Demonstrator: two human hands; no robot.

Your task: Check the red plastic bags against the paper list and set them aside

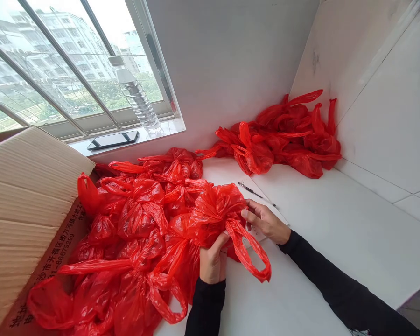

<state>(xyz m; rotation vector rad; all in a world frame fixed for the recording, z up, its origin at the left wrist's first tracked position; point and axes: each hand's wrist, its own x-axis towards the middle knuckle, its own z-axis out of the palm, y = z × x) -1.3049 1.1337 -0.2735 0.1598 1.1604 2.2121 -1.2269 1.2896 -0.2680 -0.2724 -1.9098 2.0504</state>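
Note:
A knotted red plastic bag [219, 203] is between my two hands, its long handle loop hanging to the lower right. My left hand [213, 256] grips it from below, the thumb up along its front and the other fingers hidden beneath the plastic. On the bag's right side, my right hand [264, 221] pinches it with thumb and fingers by the handle. What the bag contains cannot be made out. Many similar tied red bags [140, 205] are heaped to the left, right up against the held one.
An open cardboard box [38, 182] stands at the left. More red bags [294, 135] lie in the far corner. A pen [255, 194] rests on paper [280, 215] beyond my right hand. On the windowsill are a phone [114, 140] and a water bottle [138, 100].

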